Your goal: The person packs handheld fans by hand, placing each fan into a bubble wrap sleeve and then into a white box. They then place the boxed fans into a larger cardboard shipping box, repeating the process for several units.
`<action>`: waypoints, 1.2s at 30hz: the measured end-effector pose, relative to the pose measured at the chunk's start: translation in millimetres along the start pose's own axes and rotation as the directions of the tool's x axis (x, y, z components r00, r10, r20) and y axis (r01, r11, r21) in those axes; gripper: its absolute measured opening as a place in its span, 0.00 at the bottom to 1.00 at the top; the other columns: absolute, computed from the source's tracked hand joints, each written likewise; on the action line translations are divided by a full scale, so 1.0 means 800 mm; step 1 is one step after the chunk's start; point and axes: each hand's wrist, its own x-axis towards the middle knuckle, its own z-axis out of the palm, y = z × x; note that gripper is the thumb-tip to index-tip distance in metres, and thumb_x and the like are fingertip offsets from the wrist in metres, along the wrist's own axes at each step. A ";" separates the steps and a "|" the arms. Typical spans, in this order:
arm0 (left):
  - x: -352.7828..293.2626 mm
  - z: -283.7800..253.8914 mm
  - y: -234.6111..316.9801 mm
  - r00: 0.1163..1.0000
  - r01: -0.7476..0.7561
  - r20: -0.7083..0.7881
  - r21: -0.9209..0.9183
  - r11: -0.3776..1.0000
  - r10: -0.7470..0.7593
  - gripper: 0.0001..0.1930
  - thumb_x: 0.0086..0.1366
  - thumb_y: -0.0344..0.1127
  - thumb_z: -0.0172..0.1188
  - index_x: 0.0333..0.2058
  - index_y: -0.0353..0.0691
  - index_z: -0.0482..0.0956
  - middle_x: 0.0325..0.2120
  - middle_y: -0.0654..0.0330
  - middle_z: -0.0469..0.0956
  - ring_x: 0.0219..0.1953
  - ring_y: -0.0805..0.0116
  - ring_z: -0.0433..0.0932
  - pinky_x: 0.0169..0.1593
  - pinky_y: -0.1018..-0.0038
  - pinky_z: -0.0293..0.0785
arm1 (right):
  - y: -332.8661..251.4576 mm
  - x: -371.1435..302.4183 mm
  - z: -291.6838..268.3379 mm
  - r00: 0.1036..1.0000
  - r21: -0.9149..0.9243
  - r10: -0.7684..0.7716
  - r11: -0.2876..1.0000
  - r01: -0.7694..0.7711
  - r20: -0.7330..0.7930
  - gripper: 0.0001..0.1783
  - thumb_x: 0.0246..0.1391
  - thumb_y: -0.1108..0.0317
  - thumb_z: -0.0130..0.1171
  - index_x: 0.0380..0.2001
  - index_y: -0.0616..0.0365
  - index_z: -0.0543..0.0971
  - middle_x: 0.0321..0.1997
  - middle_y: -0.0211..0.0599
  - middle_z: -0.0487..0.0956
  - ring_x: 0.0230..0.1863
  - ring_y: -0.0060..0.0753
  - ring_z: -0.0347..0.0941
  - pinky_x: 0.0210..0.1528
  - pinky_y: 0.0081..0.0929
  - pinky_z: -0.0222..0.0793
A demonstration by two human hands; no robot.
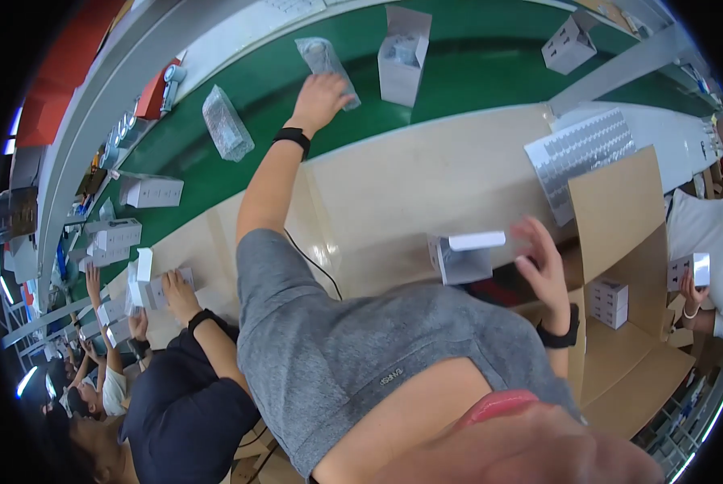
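Observation:
My left arm stretches far forward over the green conveyor belt (281, 97). There my left hand (321, 101) lies over a bubble-wrapped package (317, 52), its fingers curled on the near part, which they partly hide. My right hand (543, 266) is raised and empty, fingers apart, just right of a small white box (468, 266). That box stands on the pale worktable (393, 185) close to my body with its flap up; its inside looks dark grey.
Beyond my left hand an open white box (403, 73) holds something wrapped. Another bubble-wrapped package (227, 125) lies left on the belt. A large open carton (619, 226) at my right contains white boxes (608, 302). Co-workers handle boxes on both sides; a grey sheet (579, 153) lies behind the carton.

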 end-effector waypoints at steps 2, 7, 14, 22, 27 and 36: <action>-0.025 -0.036 0.024 0.990 0.031 -0.132 -0.091 0.995 -0.043 0.13 0.55 0.42 0.57 0.34 0.41 0.75 0.36 0.56 0.76 0.40 0.60 0.73 0.40 0.68 0.69 | -0.002 -0.001 0.003 0.979 -0.062 0.022 0.998 -0.010 0.201 0.56 0.34 0.62 0.68 0.62 0.56 0.44 0.62 0.45 0.55 0.64 0.38 0.49 0.58 0.37 0.51; -0.093 -0.119 0.124 0.933 0.320 0.102 -0.674 0.665 -0.345 0.20 0.52 0.40 0.61 0.42 0.38 0.71 0.41 0.56 0.73 0.44 0.59 0.71 0.42 0.65 0.68 | 0.028 0.017 0.030 0.966 -0.321 -0.067 0.936 0.148 0.248 0.67 0.24 0.67 0.73 0.63 0.55 0.37 0.67 0.45 0.45 0.68 0.41 0.39 0.64 0.37 0.42; -0.141 -0.151 0.258 0.936 0.282 0.351 -0.782 0.556 0.019 0.44 0.44 0.45 0.68 0.56 0.36 0.55 0.52 0.47 0.64 0.53 0.52 0.65 0.53 0.65 0.63 | 0.026 0.054 0.056 0.922 -0.374 -0.190 0.872 0.317 0.338 0.55 0.28 0.67 0.71 0.60 0.59 0.51 0.60 0.46 0.59 0.62 0.42 0.54 0.60 0.31 0.52; -0.161 -0.129 0.275 0.945 0.289 0.321 -0.720 0.631 -0.067 0.38 0.49 0.40 0.64 0.56 0.32 0.56 0.51 0.44 0.64 0.53 0.51 0.64 0.55 0.66 0.61 | -0.015 0.021 0.038 0.944 -0.142 -0.218 0.972 0.187 -0.249 0.45 0.35 0.66 0.68 0.57 0.61 0.57 0.54 0.40 0.67 0.53 0.36 0.65 0.54 0.31 0.61; -0.118 -0.160 0.287 0.929 0.151 0.331 -0.746 0.649 0.165 0.18 0.54 0.36 0.59 0.42 0.33 0.71 0.35 0.49 0.75 0.39 0.55 0.73 0.43 0.66 0.68 | -0.088 -0.103 -0.017 0.800 0.196 -0.355 0.847 0.495 -0.485 0.36 0.40 0.67 0.66 0.53 0.60 0.63 0.49 0.40 0.71 0.51 0.36 0.66 0.53 0.33 0.62; -0.034 -0.227 0.444 0.432 0.124 0.334 -0.942 0.311 0.838 0.16 0.56 0.37 0.57 0.42 0.36 0.72 0.31 0.50 0.76 0.34 0.55 0.75 0.38 0.68 0.71 | -0.126 -0.560 -0.009 -0.094 -0.569 -0.563 0.798 0.197 -0.821 0.30 0.48 0.67 0.57 0.54 0.59 0.61 0.50 0.35 0.69 0.53 0.34 0.63 0.56 0.34 0.58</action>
